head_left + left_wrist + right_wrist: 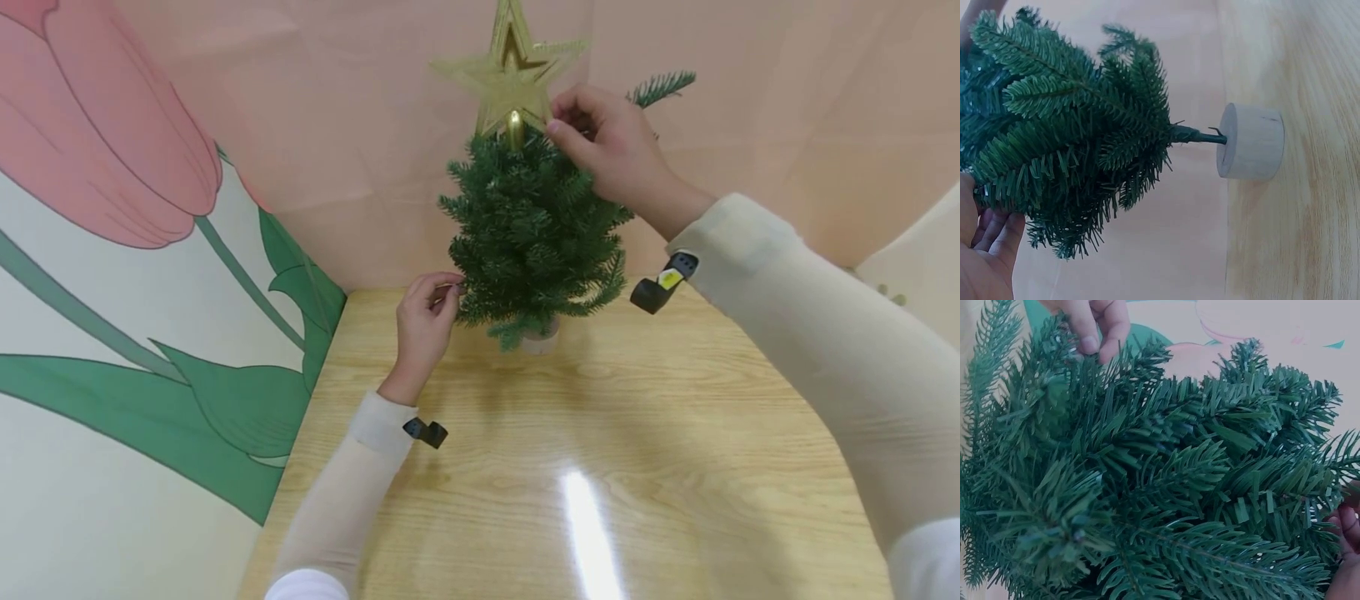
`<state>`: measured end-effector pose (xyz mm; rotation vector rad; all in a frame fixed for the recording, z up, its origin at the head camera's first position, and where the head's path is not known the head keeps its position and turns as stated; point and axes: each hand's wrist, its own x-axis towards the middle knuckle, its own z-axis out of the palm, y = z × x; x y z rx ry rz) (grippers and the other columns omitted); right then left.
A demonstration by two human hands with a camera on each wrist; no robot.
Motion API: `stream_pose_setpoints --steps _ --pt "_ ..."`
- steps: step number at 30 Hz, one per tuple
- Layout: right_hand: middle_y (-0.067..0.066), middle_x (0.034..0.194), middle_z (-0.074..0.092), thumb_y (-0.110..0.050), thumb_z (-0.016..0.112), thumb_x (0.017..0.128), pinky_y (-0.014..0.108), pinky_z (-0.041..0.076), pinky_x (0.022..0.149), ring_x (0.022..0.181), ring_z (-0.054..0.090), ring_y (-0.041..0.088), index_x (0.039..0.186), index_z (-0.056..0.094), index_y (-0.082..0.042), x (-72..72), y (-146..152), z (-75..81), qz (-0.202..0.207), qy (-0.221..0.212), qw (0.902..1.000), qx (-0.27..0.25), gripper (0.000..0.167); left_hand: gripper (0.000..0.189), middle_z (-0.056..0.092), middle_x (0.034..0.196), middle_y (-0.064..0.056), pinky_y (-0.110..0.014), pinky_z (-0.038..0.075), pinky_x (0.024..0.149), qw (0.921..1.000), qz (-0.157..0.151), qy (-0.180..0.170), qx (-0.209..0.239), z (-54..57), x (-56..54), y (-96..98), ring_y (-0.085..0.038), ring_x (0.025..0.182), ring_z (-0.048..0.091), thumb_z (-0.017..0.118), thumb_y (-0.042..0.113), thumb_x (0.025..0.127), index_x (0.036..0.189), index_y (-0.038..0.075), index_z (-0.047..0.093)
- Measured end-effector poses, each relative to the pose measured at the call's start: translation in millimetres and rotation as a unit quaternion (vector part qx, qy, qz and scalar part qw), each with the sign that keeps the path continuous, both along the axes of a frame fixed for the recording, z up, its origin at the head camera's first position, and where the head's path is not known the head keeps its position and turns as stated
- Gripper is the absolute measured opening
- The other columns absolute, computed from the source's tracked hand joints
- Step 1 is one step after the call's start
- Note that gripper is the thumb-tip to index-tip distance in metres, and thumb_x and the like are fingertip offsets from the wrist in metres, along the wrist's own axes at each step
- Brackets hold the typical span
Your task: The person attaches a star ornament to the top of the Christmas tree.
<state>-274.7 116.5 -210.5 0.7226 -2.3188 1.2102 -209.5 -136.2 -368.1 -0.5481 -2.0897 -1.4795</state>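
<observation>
A small artificial Christmas tree (532, 225) stands upright on the table, its thin trunk set in a round wooden base (1254, 142). A gold star (513, 83) tops it. At the tree's lower left, my left hand (426, 325) pinches the tip of a branch between thumb and fingers. Up beside the star's lower right point, my right hand (622, 154) has thumb and forefinger curled at a top branch. The right wrist view has green branches (1166, 475) filling most of it, with the right fingertips partly hidden by needles at its edge.
The wooden table (465, 483) reaches back to a pink wall covering (360, 142) close behind the tree. On the left rises a panel painted with a large tulip (112, 125). One branch (663, 87) sticks out past the right hand.
</observation>
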Motion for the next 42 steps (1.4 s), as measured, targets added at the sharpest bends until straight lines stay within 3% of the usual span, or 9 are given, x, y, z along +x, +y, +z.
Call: stream_pose_setpoints --steps 6,24,42 --pt "-0.003 0.101 0.055 -0.021 0.054 0.101 0.025 0.041 0.073 0.086 0.053 0.013 0.125 0.057 -0.006 0.2 0.8 -0.6 0.015 0.001 0.9998 -0.009 0.029 0.016 0.058 0.106 -0.021 -0.027 0.057 0.082 1.0000 -0.001 0.003 -0.001 0.3 -0.7 -1.5 -0.031 0.097 0.067 0.054 -0.007 0.096 0.106 -0.007 0.066" --pt "0.000 0.100 0.056 -0.024 0.052 0.102 0.027 0.039 0.068 0.080 0.051 0.015 0.121 0.057 -0.005 1.4 0.6 2.4 0.011 0.022 0.9989 0.041 0.028 0.016 0.058 0.106 -0.020 -0.028 0.057 0.082 1.0000 0.003 -0.002 -0.003 0.7 -1.3 -1.4 -0.031 0.098 0.067 0.054 -0.006 0.096 0.106 -0.007 0.066" --pt "0.001 0.102 0.056 -0.027 0.050 0.102 0.027 0.038 0.068 0.082 0.052 0.014 0.124 0.056 -0.007 4.3 -0.3 4.1 -0.009 -0.001 0.9981 0.061 0.030 0.016 0.058 0.105 -0.018 -0.028 0.057 0.081 0.9999 0.007 -0.011 0.000 -0.2 -0.7 -1.3 -0.029 0.098 0.067 0.053 -0.005 0.097 0.107 -0.006 0.066"
